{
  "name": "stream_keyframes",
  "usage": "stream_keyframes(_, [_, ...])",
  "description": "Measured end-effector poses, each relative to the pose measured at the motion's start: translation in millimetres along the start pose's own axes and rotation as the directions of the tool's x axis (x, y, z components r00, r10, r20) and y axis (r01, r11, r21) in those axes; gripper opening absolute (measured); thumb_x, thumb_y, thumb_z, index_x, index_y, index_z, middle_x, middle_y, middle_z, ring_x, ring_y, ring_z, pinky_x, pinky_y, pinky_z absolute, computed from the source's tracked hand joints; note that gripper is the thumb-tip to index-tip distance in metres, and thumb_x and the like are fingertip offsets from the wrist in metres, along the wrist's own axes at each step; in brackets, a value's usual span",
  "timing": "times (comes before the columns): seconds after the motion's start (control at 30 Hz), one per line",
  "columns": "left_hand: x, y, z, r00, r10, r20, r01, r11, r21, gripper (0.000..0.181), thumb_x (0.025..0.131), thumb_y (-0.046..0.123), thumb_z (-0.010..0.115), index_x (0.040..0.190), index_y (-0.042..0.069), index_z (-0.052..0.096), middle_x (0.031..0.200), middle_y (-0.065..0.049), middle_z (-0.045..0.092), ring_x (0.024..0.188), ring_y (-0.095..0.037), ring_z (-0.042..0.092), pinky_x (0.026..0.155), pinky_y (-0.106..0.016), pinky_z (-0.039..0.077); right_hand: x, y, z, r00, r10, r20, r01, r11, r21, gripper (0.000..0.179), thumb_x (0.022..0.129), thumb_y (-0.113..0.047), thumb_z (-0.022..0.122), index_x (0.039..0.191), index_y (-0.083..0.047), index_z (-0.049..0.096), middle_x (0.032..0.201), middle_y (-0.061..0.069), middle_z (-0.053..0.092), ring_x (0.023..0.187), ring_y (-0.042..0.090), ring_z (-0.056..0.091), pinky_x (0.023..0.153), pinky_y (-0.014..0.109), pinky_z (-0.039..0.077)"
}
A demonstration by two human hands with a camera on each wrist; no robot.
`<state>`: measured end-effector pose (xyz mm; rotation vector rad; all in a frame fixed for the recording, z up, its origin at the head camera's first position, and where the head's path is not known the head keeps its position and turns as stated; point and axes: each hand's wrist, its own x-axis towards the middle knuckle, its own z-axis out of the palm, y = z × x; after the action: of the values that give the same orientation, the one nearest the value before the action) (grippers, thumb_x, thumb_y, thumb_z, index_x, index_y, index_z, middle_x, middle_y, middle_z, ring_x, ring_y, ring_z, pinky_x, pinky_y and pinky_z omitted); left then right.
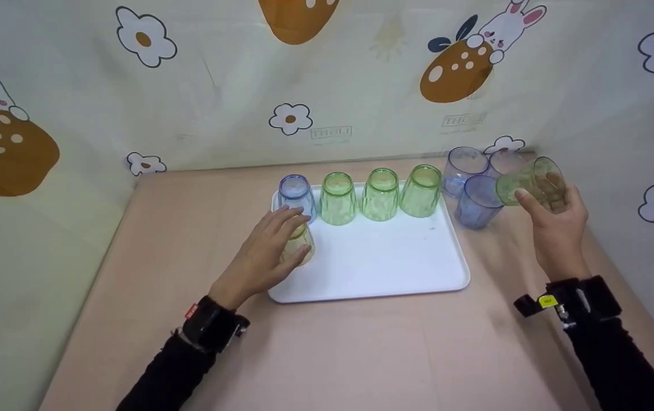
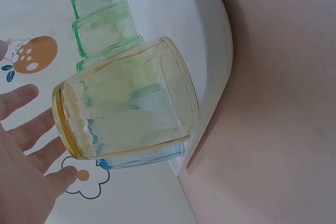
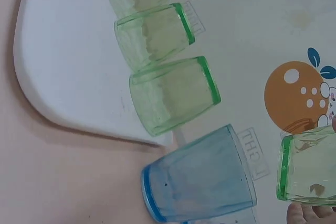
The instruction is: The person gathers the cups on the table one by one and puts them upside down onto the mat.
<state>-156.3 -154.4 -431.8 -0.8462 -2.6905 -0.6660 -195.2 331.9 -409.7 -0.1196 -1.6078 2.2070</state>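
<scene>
On the white tray (image 1: 384,268) a yellow glass (image 2: 126,103) stands upside down at the near left. My left hand (image 1: 264,251) is right by its raised base, fingers fairly straight and spread; in the left wrist view the fingers (image 2: 31,129) curl round nothing. Behind it on the tray is an upside-down blue glass (image 1: 297,197), in a row with three upside-down green glasses (image 1: 381,197). To the right, my right hand (image 1: 561,228) grips another green glass (image 1: 524,185) between thumb and fingers, held tilted in the air, partly in front of the blue glasses.
Just right of the tray, a blue glass (image 1: 478,202) stands upright on the table, with another blue glass (image 1: 464,168) and a fainter bluish glass (image 1: 504,161) behind it. A patterned sheet (image 1: 218,103) rises along the table's back edge and both sides.
</scene>
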Motion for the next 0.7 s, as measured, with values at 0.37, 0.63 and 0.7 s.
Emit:
stream_keyframes(0.37, [1.9, 0.8, 1.1, 0.998, 0.043, -0.045, -0.044, 0.999, -0.014, 0.045, 0.104, 0.034, 0.056, 0.142, 0.010, 0.055, 0.146, -0.009, 0.050, 0.139, -0.022, 0.039, 0.117, -0.044, 0.027, -9.8, -5.5, 19.7, 0.987, 0.132, 0.092, -0.149, 0.967, 0.208, 0.066, 0.091, 0.010, 0.070, 0.146, -0.001, 0.033, 0.136, 0.014, 0.037, 0.121, 0.020, 0.050, 0.102, 0.025, 0.046])
stream_keyframes(0.63, [5.8, 4.2, 4.3, 0.994, 0.068, -0.084, -0.072, 0.997, -0.042, 0.046, 0.104, 0.034, 0.056, 0.142, 0.009, 0.055, 0.146, -0.006, 0.050, 0.139, -0.018, 0.039, 0.116, -0.038, 0.030, -22.2, 2.6, 29.3, 0.965, 0.180, 0.190, -0.229, 0.931, 0.284, 0.067, 0.099, 0.001, 0.064, 0.152, 0.000, 0.022, 0.145, 0.018, 0.034, 0.128, 0.025, 0.050, 0.108, 0.031, 0.041])
stream_keyframes(0.7, [7.2, 5.4, 5.6, 0.993, 0.076, -0.093, -0.081, 0.995, -0.055, 0.045, 0.103, 0.032, 0.057, 0.141, 0.009, 0.055, 0.146, -0.006, 0.050, 0.139, -0.017, 0.038, 0.116, -0.037, 0.030, -26.6, 5.7, 33.6, 0.957, 0.187, 0.220, -0.244, 0.931, 0.271, 0.062, 0.101, -0.004, 0.062, 0.149, 0.001, 0.024, 0.146, 0.020, 0.035, 0.132, 0.028, 0.048, 0.109, 0.032, 0.040])
